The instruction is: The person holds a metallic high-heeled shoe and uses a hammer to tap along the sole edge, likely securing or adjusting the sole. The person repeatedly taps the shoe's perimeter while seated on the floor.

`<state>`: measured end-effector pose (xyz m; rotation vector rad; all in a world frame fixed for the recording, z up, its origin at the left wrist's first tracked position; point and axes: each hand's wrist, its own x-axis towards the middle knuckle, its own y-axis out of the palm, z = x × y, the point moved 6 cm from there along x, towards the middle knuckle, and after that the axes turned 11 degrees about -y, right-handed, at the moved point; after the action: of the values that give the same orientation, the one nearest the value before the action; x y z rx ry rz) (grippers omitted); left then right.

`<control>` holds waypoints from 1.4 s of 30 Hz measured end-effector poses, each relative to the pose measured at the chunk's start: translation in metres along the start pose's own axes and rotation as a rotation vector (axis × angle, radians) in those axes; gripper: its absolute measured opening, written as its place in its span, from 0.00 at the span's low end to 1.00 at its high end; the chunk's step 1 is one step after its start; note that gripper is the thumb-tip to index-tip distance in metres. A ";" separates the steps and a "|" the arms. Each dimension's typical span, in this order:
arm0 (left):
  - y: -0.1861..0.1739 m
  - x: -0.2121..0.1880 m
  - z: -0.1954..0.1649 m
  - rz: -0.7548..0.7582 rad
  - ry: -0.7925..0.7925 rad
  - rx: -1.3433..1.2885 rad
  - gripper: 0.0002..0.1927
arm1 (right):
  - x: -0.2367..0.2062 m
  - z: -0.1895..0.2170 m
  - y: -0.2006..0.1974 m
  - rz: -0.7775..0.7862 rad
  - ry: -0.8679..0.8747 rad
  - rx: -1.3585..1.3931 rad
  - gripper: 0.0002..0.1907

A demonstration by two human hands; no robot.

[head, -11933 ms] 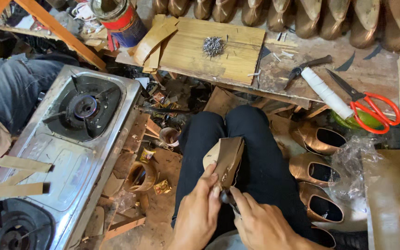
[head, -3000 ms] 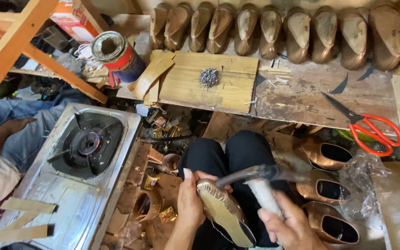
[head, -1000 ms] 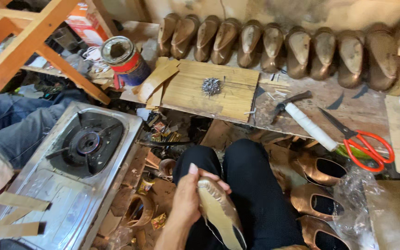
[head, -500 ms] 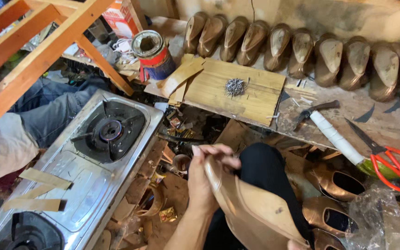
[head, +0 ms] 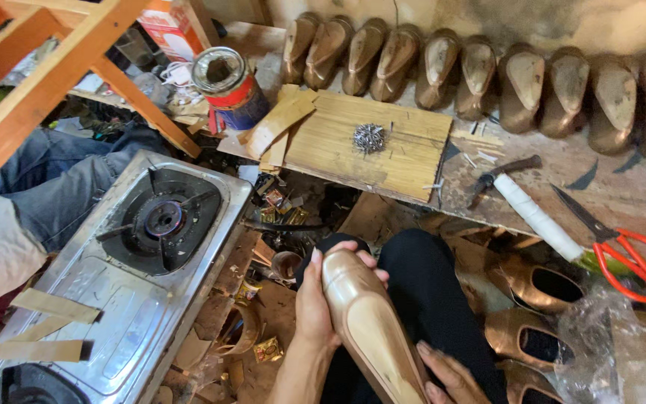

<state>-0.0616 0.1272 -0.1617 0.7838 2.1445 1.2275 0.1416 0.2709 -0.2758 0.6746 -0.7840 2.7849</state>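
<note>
Bronze shoe [head: 371, 329], right of the stove [head: 125, 277]: left hand [head: 321, 299] wraps its toe; right hand [head: 454, 374], grip unclear, touches its side.

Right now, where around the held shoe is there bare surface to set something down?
Bare wood shows on the pale plank board around the nail pile, and on the worn bench between hammer and red-handled scissors. The floor beside the steel gas stove is crowded with scraps.
</note>
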 end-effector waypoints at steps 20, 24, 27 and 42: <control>0.043 -0.051 0.007 0.105 0.120 1.366 0.56 | 0.161 0.084 -0.044 0.340 0.112 0.177 0.42; 0.042 -0.052 0.009 0.125 0.102 1.432 0.54 | 0.162 0.087 -0.059 0.345 0.011 0.011 0.35; 0.049 -0.052 0.014 0.172 0.165 1.454 0.52 | 0.177 0.103 -0.085 0.250 -0.150 -0.065 0.23; 0.082 -0.045 0.025 0.050 0.189 1.492 0.51 | 0.215 0.184 -0.107 0.499 -0.833 -0.717 0.15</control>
<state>0.0042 0.1437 -0.0926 1.2419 2.9990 -0.5814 0.0512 0.2732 0.0129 1.6385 -2.1937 2.1719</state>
